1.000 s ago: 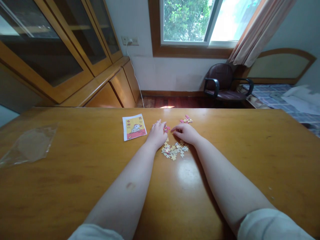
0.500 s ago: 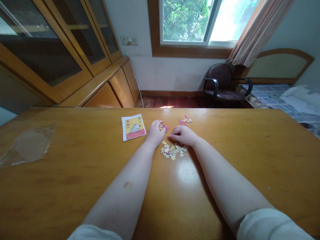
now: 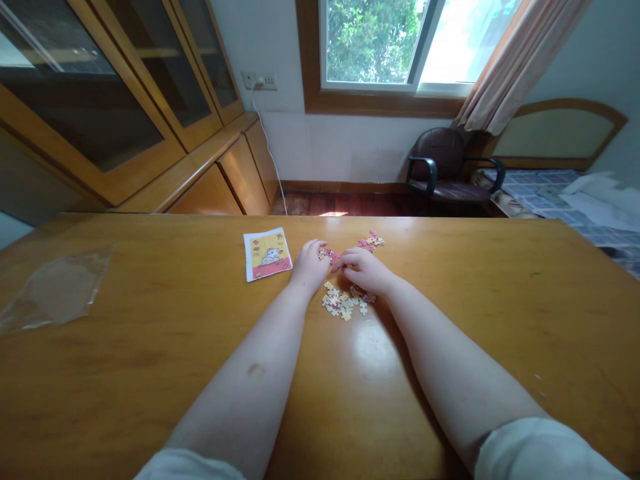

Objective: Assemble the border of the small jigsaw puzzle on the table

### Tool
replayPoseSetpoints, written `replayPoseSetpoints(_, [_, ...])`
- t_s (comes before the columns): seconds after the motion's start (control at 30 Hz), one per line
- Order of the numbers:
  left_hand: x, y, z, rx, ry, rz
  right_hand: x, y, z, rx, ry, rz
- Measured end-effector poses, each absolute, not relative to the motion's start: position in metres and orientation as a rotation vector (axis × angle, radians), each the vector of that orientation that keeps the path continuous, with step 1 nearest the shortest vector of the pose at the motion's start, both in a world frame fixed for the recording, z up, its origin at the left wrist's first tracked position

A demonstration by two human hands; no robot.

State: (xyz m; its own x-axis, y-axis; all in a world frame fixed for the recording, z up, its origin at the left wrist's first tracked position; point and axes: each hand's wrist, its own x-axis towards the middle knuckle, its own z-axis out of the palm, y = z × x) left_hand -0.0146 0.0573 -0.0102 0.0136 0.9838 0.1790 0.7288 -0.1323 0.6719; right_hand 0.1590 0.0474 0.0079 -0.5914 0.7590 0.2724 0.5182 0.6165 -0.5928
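Small jigsaw puzzle pieces lie in three groups on the wooden table. My left hand [image 3: 310, 263] rests on the tabletop with its fingers curved around the left side of a pink-and-yellow cluster of puzzle pieces [image 3: 329, 255]. Just right of that cluster is my right hand [image 3: 364, 268], fingers apart and bent over the table; no piece shows in them. Below the right hand lies a pile of mostly pale puzzle pieces [image 3: 345, 303], partly covered by it. Beyond it sits a third group of pink and yellow puzzle pieces [image 3: 371, 241].
A printed picture card [image 3: 269, 255] with a white cartoon animal lies left of my left hand. A clear plastic bag [image 3: 55, 290] is at the table's left. Past the far edge of the table [image 3: 200, 320] stand a glass-fronted cabinet [image 3: 175, 143] and an armchair [image 3: 445, 163].
My right hand has lifted slightly away from me, toward the middle pink cluster, and its fingers have spread. The left hand stays in place.
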Motion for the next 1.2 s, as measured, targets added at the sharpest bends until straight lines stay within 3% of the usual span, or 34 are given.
replayPoseSetpoints(0.27, [-0.014, 0.057, -0.010, 1.892, 1.760, 0.891, 0.151, 0.038, 0.010, -1.083, -2.526, 0.643])
replayPoseSetpoints(0.77, [-0.014, 0.055, -0.008, 1.883, 1.760, 0.878, 0.172, 0.057, 0.000, -1.656, -2.054, 0.333])
replayPoseSetpoints(1.2, [-0.015, 0.056, -0.010, 1.910, 1.753, 0.902, 0.173, 0.057, -0.004, -1.602, -2.052, 0.283])
